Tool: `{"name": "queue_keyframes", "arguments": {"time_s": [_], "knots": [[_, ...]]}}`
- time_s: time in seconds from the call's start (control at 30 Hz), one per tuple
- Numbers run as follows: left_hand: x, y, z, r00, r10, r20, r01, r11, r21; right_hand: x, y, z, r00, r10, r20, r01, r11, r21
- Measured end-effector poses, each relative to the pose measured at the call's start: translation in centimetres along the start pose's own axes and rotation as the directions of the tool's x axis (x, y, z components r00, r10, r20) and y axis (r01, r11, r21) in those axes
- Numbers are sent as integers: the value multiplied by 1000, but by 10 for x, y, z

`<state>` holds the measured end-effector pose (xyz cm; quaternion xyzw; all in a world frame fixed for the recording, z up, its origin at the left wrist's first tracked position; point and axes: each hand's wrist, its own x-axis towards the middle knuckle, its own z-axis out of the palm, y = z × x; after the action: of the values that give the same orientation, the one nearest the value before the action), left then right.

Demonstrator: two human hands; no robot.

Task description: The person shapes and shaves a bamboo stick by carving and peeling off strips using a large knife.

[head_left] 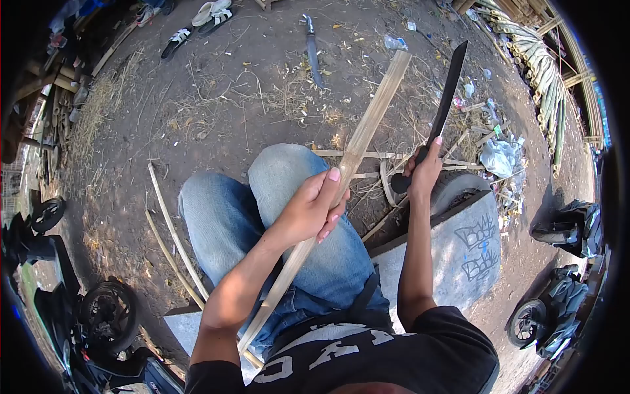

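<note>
Across my lap runs a long split bamboo strip (377, 105), tilted up and away to the right. My left hand (315, 207) is wrapped round its middle, thumb lying along the top, and its lower end passes beside my left forearm. In my right hand (425, 172) is a machete (448, 92) with a dark blade and black handle. The blade points up and away, apart from the strip and to its right. My knees in blue jeans (282, 177) are bent beneath the strip.
A second knife (312, 52) lies on the dirt ahead. Thin bamboo strips (172, 226) rest at my left. A tyre (459, 187) and a graffiti-marked slab (453, 253) are at my right, near plastic litter (502, 157). Bamboo poles (538, 72) are piled far right; motorbikes (108, 315) stand either side.
</note>
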<state>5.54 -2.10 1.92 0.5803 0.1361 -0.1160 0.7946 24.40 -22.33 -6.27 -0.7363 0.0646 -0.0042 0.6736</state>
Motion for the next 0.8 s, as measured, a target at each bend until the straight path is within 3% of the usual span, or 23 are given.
{"name": "queue_keyframes", "arguments": {"time_s": [0.07, 0.13, 0.17, 0.23, 0.27, 0.3, 0.37, 0.53, 0.57, 0.67, 0.8], "knots": [[3, -2, -7, 996, 52, 78, -31, 969, -244, -25, 8, -5, 999, 27, -17, -25, 994, 105], [7, -10, -11, 991, 80, 105, -43, 948, -317, -46, 16, -14, 981, -183, 70, 182, 983, 32], [8, -12, -12, 985, 114, 131, -54, 917, -395, -52, 16, -18, 981, -180, 66, 178, 983, 35], [9, -10, -11, 982, 88, 166, -3, 892, -453, -61, 9, -27, 814, -514, 270, 571, 794, -210], [9, -9, -10, 977, 71, 199, 42, 859, -510, -64, 4, -27, 744, -583, 326, 664, 700, -263], [9, -8, -10, 977, 72, 201, 41, 860, -509, -67, -8, -25, 743, -585, 325, 665, 699, -263], [7, -7, -12, 968, 46, 246, 101, 827, -552, -74, -31, -15, 506, -659, 556, 862, 388, -326], [0, -7, -20, 974, 1, 227, 133, 808, -574, -62, -39, -1, 478, -570, 669, 876, 368, -312], [0, -6, -19, 974, -14, 227, 140, 823, -550, -56, -41, -1, 471, -571, 673, 879, 364, -307], [0, -1, -15, 982, -56, 180, 141, 851, -506, -36, -47, -2, 343, -629, 698, 937, 174, -303], [6, 7, -16, 986, -56, 156, 124, 875, -468, -25, -44, 6, 346, -653, 674, 935, 184, -303]]}}
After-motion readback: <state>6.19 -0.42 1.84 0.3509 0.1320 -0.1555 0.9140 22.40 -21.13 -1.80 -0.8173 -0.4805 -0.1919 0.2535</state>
